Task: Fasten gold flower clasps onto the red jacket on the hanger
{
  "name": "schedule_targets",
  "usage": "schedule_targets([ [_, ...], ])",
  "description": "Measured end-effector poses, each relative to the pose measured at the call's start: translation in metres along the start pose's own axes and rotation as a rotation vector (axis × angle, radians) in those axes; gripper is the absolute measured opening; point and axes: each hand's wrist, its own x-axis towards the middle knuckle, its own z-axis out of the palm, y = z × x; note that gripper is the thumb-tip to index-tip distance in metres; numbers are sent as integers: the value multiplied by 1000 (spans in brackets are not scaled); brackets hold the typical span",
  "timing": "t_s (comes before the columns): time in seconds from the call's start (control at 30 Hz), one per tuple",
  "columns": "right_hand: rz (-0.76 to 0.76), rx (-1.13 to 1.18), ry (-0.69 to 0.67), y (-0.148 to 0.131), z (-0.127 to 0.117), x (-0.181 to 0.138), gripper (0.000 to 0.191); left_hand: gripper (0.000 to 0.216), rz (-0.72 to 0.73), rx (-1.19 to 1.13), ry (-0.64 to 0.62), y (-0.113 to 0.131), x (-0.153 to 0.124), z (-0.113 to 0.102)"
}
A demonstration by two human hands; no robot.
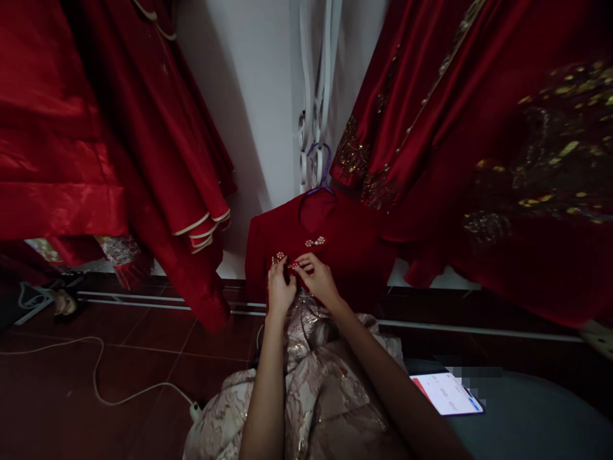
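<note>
Red clothes hang on both sides: the right clothes (431, 160) carry gold sequins and beading, while the left clothes (177, 153) show pale piping at some hems. Between them rises a white wall (263, 96), with a dark reddish tiled floor (57, 396) at near left. Pale brocade (335, 377) spreads across the near middle, beneath the person's forearms. Just beyond it, at the centre, a red top (354, 236) hangs facing the person. A dull green seat (536, 409) is at near right. White scrollwork (326, 51) stands behind the top. A pale cord (98, 377) curves over the floor, and a lit phone (450, 393) lies on the seat. The left hand (281, 284) is on the top's front, fingertips beside the left clasp (280, 256); whether it grips anything cannot be told. The right hand (318, 278) is narrow, thumb and forefinger pinching a small gold-and-red trim (292, 266). A purple hanger (327, 172) shows at the neckline; below that sits the beaded upper clasp (315, 242).
</note>
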Motion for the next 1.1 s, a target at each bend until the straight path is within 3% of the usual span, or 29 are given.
schedule_targets([
  [0.2, -16, 36, 21, -2, 0, 0, 17, 35, -75, -267, 38, -5, 5, -6],
  [0.4, -54, 40, 5, -10, 6, 2, 17, 32, -135, -361, 77, -1, 7, -8],
  [0.9, -64, -111, 36, -18, 16, 2, 14, 26, -133, -254, 81, -4, 7, -18],
  [1.1, -3, -10, 21, -23, 8, 1, 15, 24, -99, -338, 42, -8, 10, -19],
])
